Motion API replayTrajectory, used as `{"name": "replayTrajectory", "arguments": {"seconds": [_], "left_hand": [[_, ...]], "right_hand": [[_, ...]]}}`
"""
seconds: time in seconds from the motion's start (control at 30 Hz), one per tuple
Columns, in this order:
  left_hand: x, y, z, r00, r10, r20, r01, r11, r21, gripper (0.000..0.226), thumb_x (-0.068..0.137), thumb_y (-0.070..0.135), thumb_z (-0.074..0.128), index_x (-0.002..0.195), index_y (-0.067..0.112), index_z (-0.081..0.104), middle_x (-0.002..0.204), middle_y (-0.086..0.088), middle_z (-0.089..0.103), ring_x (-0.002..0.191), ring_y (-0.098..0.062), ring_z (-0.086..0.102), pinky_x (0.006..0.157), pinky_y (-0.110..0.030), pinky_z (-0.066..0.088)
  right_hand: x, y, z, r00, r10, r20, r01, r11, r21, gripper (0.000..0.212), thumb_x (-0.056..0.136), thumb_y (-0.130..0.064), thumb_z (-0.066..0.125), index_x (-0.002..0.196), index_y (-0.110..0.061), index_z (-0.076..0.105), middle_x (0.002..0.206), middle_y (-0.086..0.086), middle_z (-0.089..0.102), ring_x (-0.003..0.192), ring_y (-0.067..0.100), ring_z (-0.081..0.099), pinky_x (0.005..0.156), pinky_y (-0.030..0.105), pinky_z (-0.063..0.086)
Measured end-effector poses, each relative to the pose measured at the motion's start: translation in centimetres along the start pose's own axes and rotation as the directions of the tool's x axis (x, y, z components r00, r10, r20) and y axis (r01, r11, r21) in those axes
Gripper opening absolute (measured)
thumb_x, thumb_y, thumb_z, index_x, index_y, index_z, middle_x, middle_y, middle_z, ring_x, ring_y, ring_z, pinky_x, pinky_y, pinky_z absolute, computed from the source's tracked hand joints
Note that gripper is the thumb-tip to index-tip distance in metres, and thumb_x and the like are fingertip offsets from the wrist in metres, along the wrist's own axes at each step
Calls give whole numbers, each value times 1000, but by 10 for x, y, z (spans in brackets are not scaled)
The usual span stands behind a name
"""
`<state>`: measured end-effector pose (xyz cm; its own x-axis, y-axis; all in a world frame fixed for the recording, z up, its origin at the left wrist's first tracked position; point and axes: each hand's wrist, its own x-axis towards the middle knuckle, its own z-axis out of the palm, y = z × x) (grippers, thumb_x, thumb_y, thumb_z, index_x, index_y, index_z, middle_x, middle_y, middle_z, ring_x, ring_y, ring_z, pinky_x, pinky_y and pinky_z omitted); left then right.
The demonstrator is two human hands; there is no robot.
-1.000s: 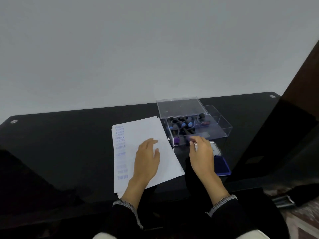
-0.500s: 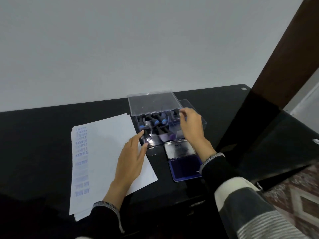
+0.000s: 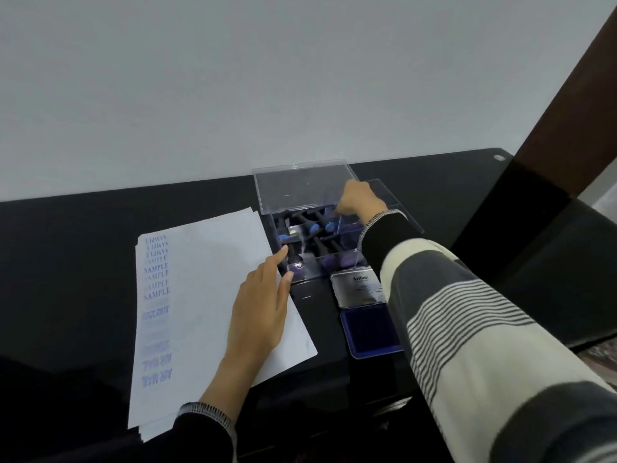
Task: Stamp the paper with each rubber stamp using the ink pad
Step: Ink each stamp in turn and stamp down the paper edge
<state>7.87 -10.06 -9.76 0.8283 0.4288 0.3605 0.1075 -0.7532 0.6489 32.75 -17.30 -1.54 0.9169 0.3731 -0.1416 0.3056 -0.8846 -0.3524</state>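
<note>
paper (image 3: 203, 295): stacked sheets on black worktop (image 3: 66, 262), blue impressions down left margin; left hand (image 3: 258, 312) lay flat on it, fingers straight, fingertips touching clear stamp box (image 3: 302, 279); right hand (image 3: 359, 200) reached into box's far end, fingers hidden, grip not discernible; ink pad (image 3: 369, 332) open just beside paper, below box.

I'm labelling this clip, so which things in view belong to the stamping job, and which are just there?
Belonging to the job:
- white paper sheets with blue SAMPLE and AIR MAIL prints
- clear plastic box of black-handled rubber stamps
- open blue ink pad
- left hand resting on the paper
- right hand reaching into the box

Just there:
- black glossy table
- brown wooden post
</note>
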Motion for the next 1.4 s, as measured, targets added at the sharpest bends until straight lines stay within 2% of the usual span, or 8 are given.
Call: {"name": "replayTrajectory", "arguments": {"seconds": [0.17,0.3,0.47,0.6,0.77,1.0,1.13,1.4], "left_hand": [[2,5,-1,1000,-22,22,22,1000,19,46,100,43,32,146,35,30,126,10,57,112,-12,52,91,-27,42],[2,9,-4,1000,-26,17,25,999,29,47,100,42,34,146,33,31,122,5,61,110,-14,55,89,-26,42],[-3,13,-4,998,18,-54,-13,997,81,48,99,34,45,145,26,34,106,5,61,90,-12,55,77,-26,44],[-3,13,-3,992,-36,-123,72,951,302,41,94,35,56,126,9,49,93,-3,64,83,-25,59,72,-37,46],[-4,22,-7,998,-57,-26,63,885,462,23,98,33,50,106,11,51,95,-3,63,88,-25,58,76,-38,41],[-34,39,-8,999,42,-20,-37,980,196,19,95,28,53,110,18,55,108,5,57,101,-19,51,87,-32,38],[-44,39,0,957,206,207,-235,964,127,44,91,52,41,123,24,53,122,11,53,115,-12,43,97,-27,33],[-49,38,7,919,134,371,-243,934,263,81,84,78,26,150,31,25,154,13,24,142,-12,11,117,-31,11]], "right_hand": [[-16,4,-18,978,25,-208,49,938,343,30,83,-15,66,106,2,59,98,14,59,93,27,61,67,27,42],[-73,4,-30,933,67,-353,212,689,693,28,85,-26,68,107,-10,61,97,-1,60,88,12,56,76,22,42],[-140,26,-14,964,145,-221,157,359,920,23,86,-24,69,103,-16,56,96,3,69,77,10,66,76,30,55],[-180,55,6,978,154,-141,97,265,960,15,91,-12,60,101,-16,49,85,7,69,57,7,59,56,21,46],[-205,87,16,976,148,-160,110,299,948,7,97,-18,51,97,-12,54,81,9,67,56,11,58,50,21,44],[-213,96,24,960,66,-272,158,677,719,20,100,-21,42,85,-15,53,79,3,66,52,8,57,56,25,44],[-215,96,27,949,-31,-314,229,752,618,21,100,-16,40,80,-19,47,78,6,62,54,11,54,56,21,44],[-213,100,27,961,-142,-237,250,811,530,18,100,-12,36,85,-13,46,81,6,57,68,14,45,55,16,36]]}}
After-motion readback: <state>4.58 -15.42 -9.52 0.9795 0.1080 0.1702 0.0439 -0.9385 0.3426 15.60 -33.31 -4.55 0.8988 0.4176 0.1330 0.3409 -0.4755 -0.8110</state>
